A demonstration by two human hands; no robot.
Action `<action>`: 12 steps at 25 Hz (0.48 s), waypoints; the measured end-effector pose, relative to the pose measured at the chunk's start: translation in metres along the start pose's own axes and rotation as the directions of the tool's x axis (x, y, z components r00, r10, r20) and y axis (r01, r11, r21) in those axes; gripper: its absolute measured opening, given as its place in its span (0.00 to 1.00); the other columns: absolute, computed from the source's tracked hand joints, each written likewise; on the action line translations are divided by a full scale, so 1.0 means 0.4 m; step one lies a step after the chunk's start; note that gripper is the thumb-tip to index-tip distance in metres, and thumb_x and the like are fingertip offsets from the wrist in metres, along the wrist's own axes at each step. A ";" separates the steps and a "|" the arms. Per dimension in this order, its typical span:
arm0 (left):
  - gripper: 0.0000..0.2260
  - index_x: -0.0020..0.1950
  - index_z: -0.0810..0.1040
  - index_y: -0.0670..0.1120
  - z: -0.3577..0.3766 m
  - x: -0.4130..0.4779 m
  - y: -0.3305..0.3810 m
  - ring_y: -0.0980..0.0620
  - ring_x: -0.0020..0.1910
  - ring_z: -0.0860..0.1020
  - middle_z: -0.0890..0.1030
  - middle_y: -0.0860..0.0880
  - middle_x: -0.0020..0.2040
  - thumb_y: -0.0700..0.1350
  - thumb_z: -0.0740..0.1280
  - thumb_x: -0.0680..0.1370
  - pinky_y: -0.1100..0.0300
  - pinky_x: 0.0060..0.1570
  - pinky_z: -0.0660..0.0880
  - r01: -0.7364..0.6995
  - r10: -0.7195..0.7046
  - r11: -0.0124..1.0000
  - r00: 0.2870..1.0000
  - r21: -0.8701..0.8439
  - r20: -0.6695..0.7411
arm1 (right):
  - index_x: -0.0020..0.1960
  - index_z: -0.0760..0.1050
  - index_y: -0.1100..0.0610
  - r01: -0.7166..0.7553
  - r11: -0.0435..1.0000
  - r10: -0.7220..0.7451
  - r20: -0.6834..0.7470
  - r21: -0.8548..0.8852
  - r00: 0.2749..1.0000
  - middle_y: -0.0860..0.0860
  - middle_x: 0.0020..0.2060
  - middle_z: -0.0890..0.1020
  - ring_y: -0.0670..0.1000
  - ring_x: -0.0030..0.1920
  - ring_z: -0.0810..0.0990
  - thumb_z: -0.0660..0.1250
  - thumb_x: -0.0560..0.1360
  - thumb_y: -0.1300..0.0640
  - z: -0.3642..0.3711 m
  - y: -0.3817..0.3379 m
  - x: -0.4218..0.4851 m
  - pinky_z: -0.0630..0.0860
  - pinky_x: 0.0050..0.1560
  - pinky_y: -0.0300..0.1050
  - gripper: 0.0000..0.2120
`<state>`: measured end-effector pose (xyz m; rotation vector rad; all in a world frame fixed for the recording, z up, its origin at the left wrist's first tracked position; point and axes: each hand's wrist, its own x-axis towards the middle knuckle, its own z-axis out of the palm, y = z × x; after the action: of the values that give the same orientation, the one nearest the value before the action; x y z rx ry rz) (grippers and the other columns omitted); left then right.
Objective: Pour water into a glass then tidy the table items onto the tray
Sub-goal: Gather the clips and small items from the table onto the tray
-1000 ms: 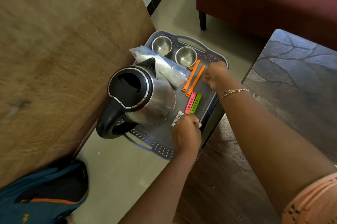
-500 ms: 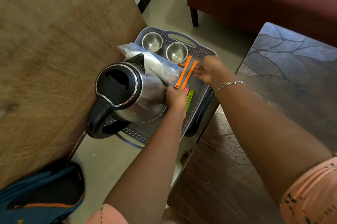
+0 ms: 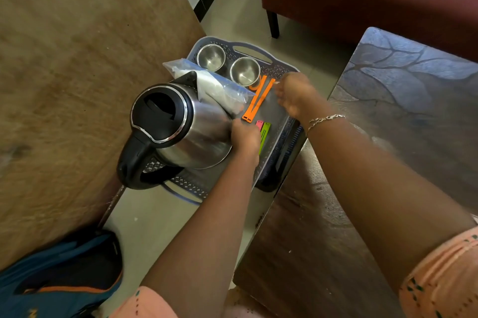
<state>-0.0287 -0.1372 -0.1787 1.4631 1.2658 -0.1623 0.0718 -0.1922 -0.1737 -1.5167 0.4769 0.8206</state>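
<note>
Your left hand (image 3: 245,136) is resting against the kettle (image 3: 181,126) on the tray (image 3: 280,69), fingers curled; I cannot tell what it is grasping. Your right hand (image 3: 294,95), fingers relaxed, is touching the orange clips (image 3: 258,100). Steel cups (image 3: 244,71) are standing beyond.

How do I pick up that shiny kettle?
Take the kettle by its black handle, which loops out past the near corner of the tray. Come from that side and curl fingers through the loop; the round steel body offers no grip.
</note>
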 end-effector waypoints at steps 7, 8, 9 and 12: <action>0.25 0.74 0.55 0.40 0.011 -0.155 -0.090 0.43 0.75 0.54 0.57 0.40 0.76 0.44 0.58 0.80 0.51 0.73 0.54 -0.618 0.586 0.478 0.754 0.625 0.297 | 0.73 0.55 0.60 0.451 0.288 -0.656 0.169 -0.845 0.736 0.61 0.74 0.56 0.59 0.75 0.52 0.59 0.78 0.61 -0.173 0.066 -0.151 0.54 0.72 0.51 0.26; 0.27 0.75 0.52 0.41 0.021 -0.177 -0.098 0.44 0.76 0.48 0.51 0.41 0.77 0.49 0.57 0.80 0.51 0.74 0.47 -0.623 0.596 0.376 0.729 0.686 0.336 | 0.74 0.52 0.60 0.405 0.185 -0.671 0.186 -0.895 0.718 0.62 0.75 0.52 0.61 0.75 0.47 0.58 0.78 0.58 -0.208 0.083 -0.174 0.50 0.73 0.52 0.27; 0.29 0.75 0.49 0.42 0.036 -0.208 -0.106 0.45 0.77 0.43 0.47 0.42 0.77 0.52 0.56 0.80 0.51 0.74 0.43 -0.619 0.594 0.289 0.714 0.730 0.370 | 0.74 0.50 0.60 0.363 0.131 -0.673 0.186 -0.923 0.716 0.62 0.75 0.49 0.61 0.75 0.44 0.57 0.79 0.54 -0.251 0.100 -0.205 0.47 0.73 0.54 0.28; 0.33 0.76 0.44 0.43 0.102 -0.328 -0.131 0.45 0.76 0.39 0.41 0.42 0.77 0.58 0.54 0.79 0.50 0.74 0.39 -0.620 0.604 0.141 0.672 0.772 0.429 | 0.75 0.45 0.59 0.277 0.095 -0.658 0.149 -0.956 0.738 0.62 0.75 0.45 0.61 0.75 0.41 0.56 0.79 0.49 -0.401 0.135 -0.306 0.41 0.73 0.54 0.31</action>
<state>-0.1005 -0.2579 -0.1351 2.8281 0.3313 -0.3052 -0.0137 -0.3769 -0.1269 -2.8005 -0.5010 0.2061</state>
